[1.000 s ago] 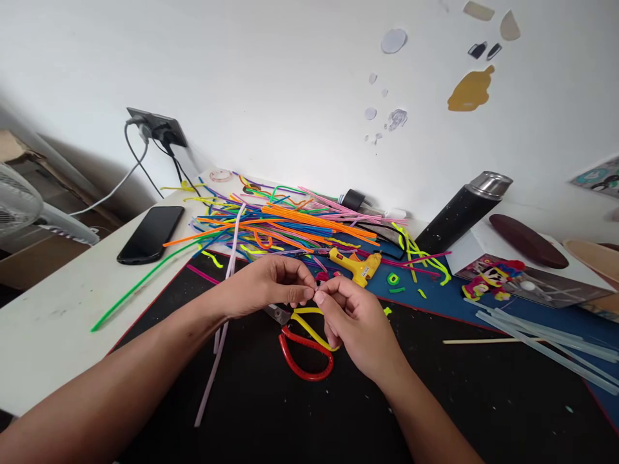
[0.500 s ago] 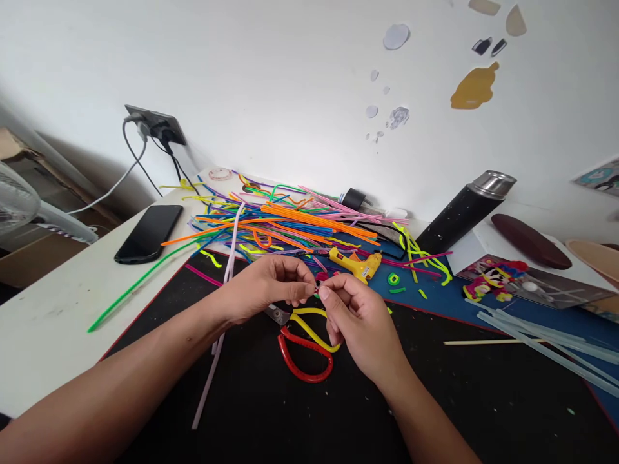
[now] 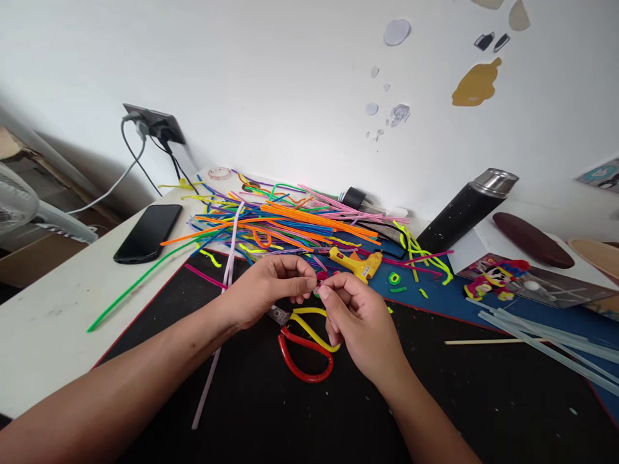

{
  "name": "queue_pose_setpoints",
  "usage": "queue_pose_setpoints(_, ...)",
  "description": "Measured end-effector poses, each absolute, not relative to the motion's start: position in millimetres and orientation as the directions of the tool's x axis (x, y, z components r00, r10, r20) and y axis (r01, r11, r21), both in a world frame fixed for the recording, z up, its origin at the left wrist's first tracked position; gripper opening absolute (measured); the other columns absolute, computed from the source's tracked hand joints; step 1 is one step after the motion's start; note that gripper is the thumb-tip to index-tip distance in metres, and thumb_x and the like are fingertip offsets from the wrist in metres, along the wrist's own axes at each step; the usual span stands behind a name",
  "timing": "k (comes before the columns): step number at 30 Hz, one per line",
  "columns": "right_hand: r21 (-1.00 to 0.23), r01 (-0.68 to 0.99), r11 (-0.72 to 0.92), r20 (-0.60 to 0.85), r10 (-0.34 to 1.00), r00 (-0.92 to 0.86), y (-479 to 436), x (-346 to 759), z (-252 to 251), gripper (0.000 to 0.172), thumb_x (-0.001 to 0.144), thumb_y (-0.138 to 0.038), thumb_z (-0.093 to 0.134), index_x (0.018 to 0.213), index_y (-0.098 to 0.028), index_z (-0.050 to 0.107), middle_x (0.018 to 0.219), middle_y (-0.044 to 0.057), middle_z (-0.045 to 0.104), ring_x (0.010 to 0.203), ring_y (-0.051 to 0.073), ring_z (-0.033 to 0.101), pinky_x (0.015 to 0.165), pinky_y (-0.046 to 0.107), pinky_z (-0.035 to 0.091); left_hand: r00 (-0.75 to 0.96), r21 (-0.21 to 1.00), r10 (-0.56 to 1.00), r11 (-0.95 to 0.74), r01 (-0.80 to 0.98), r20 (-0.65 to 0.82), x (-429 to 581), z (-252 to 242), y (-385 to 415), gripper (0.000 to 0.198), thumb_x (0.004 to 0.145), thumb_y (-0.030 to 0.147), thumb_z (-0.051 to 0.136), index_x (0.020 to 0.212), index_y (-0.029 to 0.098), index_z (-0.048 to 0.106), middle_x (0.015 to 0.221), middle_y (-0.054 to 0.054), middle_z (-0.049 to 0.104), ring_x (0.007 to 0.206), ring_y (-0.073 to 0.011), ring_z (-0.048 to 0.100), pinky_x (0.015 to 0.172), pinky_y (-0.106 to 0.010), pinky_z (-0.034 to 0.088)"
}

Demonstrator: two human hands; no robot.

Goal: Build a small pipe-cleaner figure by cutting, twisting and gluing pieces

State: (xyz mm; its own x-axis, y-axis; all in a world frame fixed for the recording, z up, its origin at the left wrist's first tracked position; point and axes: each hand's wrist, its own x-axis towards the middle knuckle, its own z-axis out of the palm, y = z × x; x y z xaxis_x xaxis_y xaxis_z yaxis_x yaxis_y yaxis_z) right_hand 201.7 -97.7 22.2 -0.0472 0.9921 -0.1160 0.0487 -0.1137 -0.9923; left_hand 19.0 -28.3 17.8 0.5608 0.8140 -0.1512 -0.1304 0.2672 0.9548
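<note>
My left hand (image 3: 285,280) and my right hand (image 3: 353,309) meet fingertip to fingertip above the dark mat. Each is closed in a pinch between thumb and forefinger. A tiny piece sits between the fingertips, too small and too covered to name. Below the hands lie scissors (image 3: 304,374) with one red and one yellow handle loop, their blades partly hidden under my left hand. A yellow hot glue gun (image 3: 355,263) rests just beyond my fingers. Pale lilac pipe cleaners (image 3: 207,390) pass beneath my left forearm.
Many coloured pipe cleaners (image 3: 300,222) are heaped at the back. On the left are a phone (image 3: 148,233) and a fan (image 3: 19,193). To the right stand a black thermos (image 3: 464,212) and a small colourful figure (image 3: 496,280), with translucent glue sticks (image 3: 536,338) in front.
My hands stay nearly in place, pinched together. The left fingertips have shifted very slightly up. The view has moved a little.
</note>
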Motion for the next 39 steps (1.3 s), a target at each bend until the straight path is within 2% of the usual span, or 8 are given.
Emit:
queue_pose_setpoints(12,-0.993,0.03,-0.118,-0.12,0.991,-0.063,-97.9,200.5,17.5,0.027,0.098,-0.047,0.068,0.089,-0.022,0.063,0.05,-0.011,0.048,0.037,0.009,0.047,0.041,0.02,0.036,0.538,0.95,0.83,0.268,-0.161,-0.143,22.1,13.2,-31.0,0.029,0.076,0.038,0.093,0.079,0.016,0.075,0.069,0.002,0.065,0.062,-0.0089,0.053,0.063,-0.021,0.045)
queue_pose_setpoints(23,-0.991,0.047,-0.126,-0.129,0.99,-0.059,-96.3,199.5,16.4,0.026,0.096,-0.046,0.068,0.088,-0.022,0.062,0.05,-0.011,0.047,0.037,0.008,0.046,0.04,0.019,0.036,0.527,0.984,0.841,0.173,-0.048,-0.123,24.7,20.5,-32.7,0.038,0.075,0.048,0.089,0.08,0.016,0.069,0.071,0.002,0.062,0.064,-0.0109,0.052,0.063,-0.023,0.044)
queue_pose_setpoints(26,-0.989,0.103,-0.11,-0.117,0.991,-0.067,-96.3,199.6,14.4,0.025,0.098,-0.045,0.064,0.089,-0.022,0.063,0.052,-0.01,0.048,0.039,0.009,0.046,0.041,0.02,0.036,0.535,0.99,0.836,0.143,-0.001,-0.12,23.1,20.3,-32.9,0.036,0.078,0.046,0.086,0.08,0.016,0.067,0.071,0.003,0.06,0.064,-0.0104,0.05,0.062,-0.023,0.042)
queue_pose_setpoints(31,-0.948,0.317,0.007,-0.014,0.998,-0.063,-97.1,201.3,8.2,0.021,0.101,-0.039,0.059,0.092,-0.022,0.066,0.062,-0.006,0.053,0.043,0.01,0.049,0.043,0.023,0.037,0.553,0.992,0.827,0.038,0.12,-0.098,18.2,20.2,-31.6,0.028,0.087,0.04,0.078,0.084,0.016,0.066,0.074,0.002,0.059,0.066,-0.0109,0.049,0.062,-0.023,0.039)
queue_pose_setpoints(39,-0.933,0.358,0.042,0.011,0.996,-0.087,-99.0,201.2,11.5,0.02,0.1,-0.037,0.058,0.089,-0.022,0.066,0.059,-0.007,0.05,0.043,0.011,0.048,0.044,0.025,0.035,0.62,0.988,0.774,0.047,0.149,-0.13,10.7,22.9,-25.5,0.022,0.088,0.036,0.077,0.087,0.015,0.069,0.077,0.001,0.064,0.069,-0.0116,0.054,0.064,-0.024,0.043)
